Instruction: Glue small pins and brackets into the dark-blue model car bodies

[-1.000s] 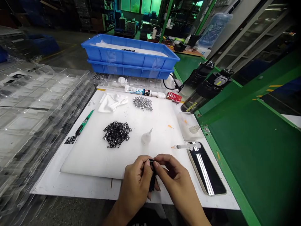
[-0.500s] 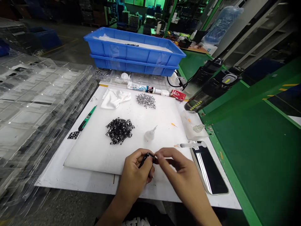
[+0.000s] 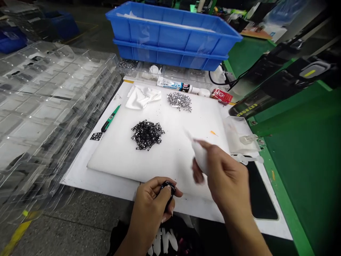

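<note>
My left hand (image 3: 154, 204), near the front edge of the white foam sheet (image 3: 128, 156), is closed around a small glossy black part (image 3: 168, 190); the fingers cover much of it. In my right hand (image 3: 223, 174) is a small white squeeze bottle (image 3: 200, 155) with a thin nozzle, lifted off the foam and blurred by motion. The nozzle tilts up and to the left. A pile of small black frame-like pieces (image 3: 147, 135) lies on the foam. Behind it is a heap of small silvery metal pieces (image 3: 179, 101).
Crumpled white cloth (image 3: 142, 96), a glue tube (image 3: 173, 84) and a red packet (image 3: 221, 96) lie toward the back. A green cutter (image 3: 111, 118) is at the left. Phone (image 3: 262, 195), syringe (image 3: 246, 159) and green partition (image 3: 298, 153) stand right. Blue bins (image 3: 170, 35) and clear trays (image 3: 48, 106) surround the table.
My right hand has left the black part and taken the squeeze bottle off the foam. My left hand still holds the black part. The camera view has shifted.
</note>
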Motion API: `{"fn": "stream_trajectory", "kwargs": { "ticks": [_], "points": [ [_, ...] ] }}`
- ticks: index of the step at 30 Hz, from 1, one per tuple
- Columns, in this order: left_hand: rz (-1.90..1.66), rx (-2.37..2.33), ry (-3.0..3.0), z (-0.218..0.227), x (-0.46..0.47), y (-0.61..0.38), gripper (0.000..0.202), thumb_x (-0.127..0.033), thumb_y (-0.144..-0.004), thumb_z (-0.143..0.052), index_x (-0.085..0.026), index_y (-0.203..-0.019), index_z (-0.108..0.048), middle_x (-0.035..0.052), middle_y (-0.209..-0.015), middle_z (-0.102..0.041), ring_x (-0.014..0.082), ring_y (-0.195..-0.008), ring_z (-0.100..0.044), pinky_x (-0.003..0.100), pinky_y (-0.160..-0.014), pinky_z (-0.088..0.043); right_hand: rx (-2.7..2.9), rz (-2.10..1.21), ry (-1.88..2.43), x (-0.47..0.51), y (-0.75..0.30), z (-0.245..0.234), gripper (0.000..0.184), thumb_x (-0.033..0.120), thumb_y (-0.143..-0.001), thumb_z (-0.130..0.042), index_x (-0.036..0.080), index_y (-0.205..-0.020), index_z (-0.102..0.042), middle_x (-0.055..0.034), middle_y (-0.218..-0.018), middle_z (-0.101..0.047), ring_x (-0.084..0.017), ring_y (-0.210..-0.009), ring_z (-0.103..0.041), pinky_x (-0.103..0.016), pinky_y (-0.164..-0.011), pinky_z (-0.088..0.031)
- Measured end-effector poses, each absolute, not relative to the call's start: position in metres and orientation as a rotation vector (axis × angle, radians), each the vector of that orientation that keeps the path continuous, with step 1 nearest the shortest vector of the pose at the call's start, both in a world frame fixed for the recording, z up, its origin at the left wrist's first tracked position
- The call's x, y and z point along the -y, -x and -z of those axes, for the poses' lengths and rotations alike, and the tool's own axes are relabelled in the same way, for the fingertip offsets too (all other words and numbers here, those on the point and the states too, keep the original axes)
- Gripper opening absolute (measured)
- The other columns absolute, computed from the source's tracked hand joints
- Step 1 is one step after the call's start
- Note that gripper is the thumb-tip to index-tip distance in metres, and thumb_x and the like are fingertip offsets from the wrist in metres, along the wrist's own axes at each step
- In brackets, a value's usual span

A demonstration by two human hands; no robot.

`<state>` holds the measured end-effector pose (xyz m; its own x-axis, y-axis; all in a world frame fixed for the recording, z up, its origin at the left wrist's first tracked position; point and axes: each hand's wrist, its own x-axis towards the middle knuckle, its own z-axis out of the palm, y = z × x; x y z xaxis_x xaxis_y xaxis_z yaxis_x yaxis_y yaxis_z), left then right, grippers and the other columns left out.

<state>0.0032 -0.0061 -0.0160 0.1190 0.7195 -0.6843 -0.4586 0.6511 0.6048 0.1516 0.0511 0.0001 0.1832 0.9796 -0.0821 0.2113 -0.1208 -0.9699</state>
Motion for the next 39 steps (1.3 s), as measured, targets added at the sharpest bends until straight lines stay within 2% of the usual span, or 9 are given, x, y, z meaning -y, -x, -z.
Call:
{"fn": "stream_trajectory", "kwargs": {
  "ticks": [2, 4, 7, 9, 12, 18, 25, 34, 39],
  "points": [
    [-0.867, -1.199, -0.295, 0.019, 0.007, -0.003, 0.021, -0.032, -0.082, -0.069, -0.013, -0.089, -0.072, 0.0077, -0.076, -0.072, 0.005, -0.047, -0.043, 0.015, -0.039, -0.024, 0.937, -1.153, 1.535, -0.037, -0.159, -0.006, 0.039, 0.055, -0.095, -0.063, 0.017, -0.091, -0.069, 0.0035, -0.051, -0.047, -0.008, -0.04, -0.041, -0.021, -0.041, -0.035],
    [-0.836, -1.245, -0.347, 0.018, 0.006, -0.003, 0.024, -0.034, -0.083, -0.069, -0.013, -0.092, -0.074, 0.0072, -0.073, -0.072, 0.0052, -0.047, -0.043, 0.016, -0.04, -0.026, 0.711, -1.219, 1.475, -0.028, -0.163, -0.003, 0.036, 0.05, -0.084, -0.077, 0.018, -0.079, -0.06, 0.0037, -0.057, -0.046, -0.008, -0.046, -0.043, -0.019, -0.041, -0.035],
    [-0.781, -1.304, -0.423, 0.014, 0.006, -0.003, 0.025, -0.035, -0.084, -0.068, -0.014, -0.096, -0.074, 0.008, -0.077, -0.074, 0.0061, -0.05, -0.046, 0.017, -0.045, -0.035, 0.583, -1.252, 1.345, -0.024, -0.159, 0.009, 0.047, 0.042, -0.075, -0.083, 0.02, -0.07, -0.043, 0.0051, -0.062, -0.04, -0.009, -0.052, -0.044, -0.02, -0.045, -0.04],
    [-0.769, -1.327, -0.456, 0.012, 0.005, -0.003, 0.026, -0.035, -0.084, -0.068, -0.014, -0.097, -0.075, 0.0089, -0.081, -0.075, 0.0066, -0.051, -0.048, 0.018, -0.048, -0.038, 0.565, -1.265, 1.299, -0.023, -0.151, 0.017, 0.053, 0.042, -0.077, -0.081, 0.019, -0.066, -0.034, 0.0061, -0.059, -0.031, -0.008, -0.05, -0.038, -0.021, -0.044, -0.037],
    [-0.779, -1.352, -0.485, 0.011, 0.006, -0.003, 0.027, -0.036, -0.084, -0.068, -0.014, -0.099, -0.075, 0.0093, -0.08, -0.075, 0.0074, -0.051, -0.049, 0.019, -0.048, -0.04, 0.533, -1.245, 1.333, -0.02, -0.142, 0.023, 0.06, 0.042, -0.077, -0.083, 0.019, -0.063, -0.029, 0.0056, -0.057, -0.029, -0.008, -0.05, -0.034, -0.02, -0.041, -0.027],
    [-0.78, -1.369, -0.479, 0.012, 0.006, -0.006, 0.026, -0.034, -0.084, -0.067, -0.015, -0.1, -0.075, 0.0067, -0.079, -0.075, 0.0068, -0.052, -0.049, 0.018, -0.05, -0.042, 0.541, -1.193, 1.488, -0.011, -0.139, 0.02, 0.051, 0.044, -0.073, -0.085, 0.018, -0.059, -0.045, 0.003, -0.055, -0.041, -0.009, -0.047, -0.038, -0.022, -0.04, -0.029],
    [-0.776, -1.383, -0.469, 0.011, 0.006, -0.007, 0.025, -0.035, -0.083, -0.069, -0.016, -0.099, -0.075, 0.0062, -0.081, -0.076, 0.0069, -0.052, -0.051, 0.017, -0.049, -0.041, 0.582, -1.163, 1.563, -0.011, -0.14, 0.019, 0.052, 0.053, -0.073, -0.084, 0.017, -0.058, -0.049, -0.0012, -0.061, -0.057, -0.01, -0.044, -0.046, -0.024, -0.039, -0.034],
    [-0.763, -1.416, -0.475, 0.008, 0.006, -0.007, 0.023, -0.031, -0.083, -0.069, -0.016, -0.1, -0.076, 0.0059, -0.079, -0.076, 0.0068, -0.053, -0.051, 0.015, -0.049, -0.042, 0.607, -1.156, 1.533, -0.013, -0.137, 0.017, 0.056, 0.053, -0.076, -0.082, 0.018, -0.056, -0.042, 0.0004, -0.054, -0.051, -0.01, -0.042, -0.043, -0.023, -0.037, -0.029],
    [-0.771, -1.424, -0.474, 0.007, 0.006, -0.008, 0.024, -0.033, -0.084, -0.07, -0.016, -0.1, -0.076, 0.0062, -0.078, -0.075, 0.0068, -0.052, -0.051, 0.015, -0.048, -0.042, 0.588, -1.125, 1.472, -0.014, -0.14, 0.024, 0.049, 0.046, -0.073, -0.085, 0.017, -0.057, -0.049, 0.0004, -0.055, -0.053, -0.01, -0.04, -0.044, -0.022, -0.033, -0.032]
  ]
}}
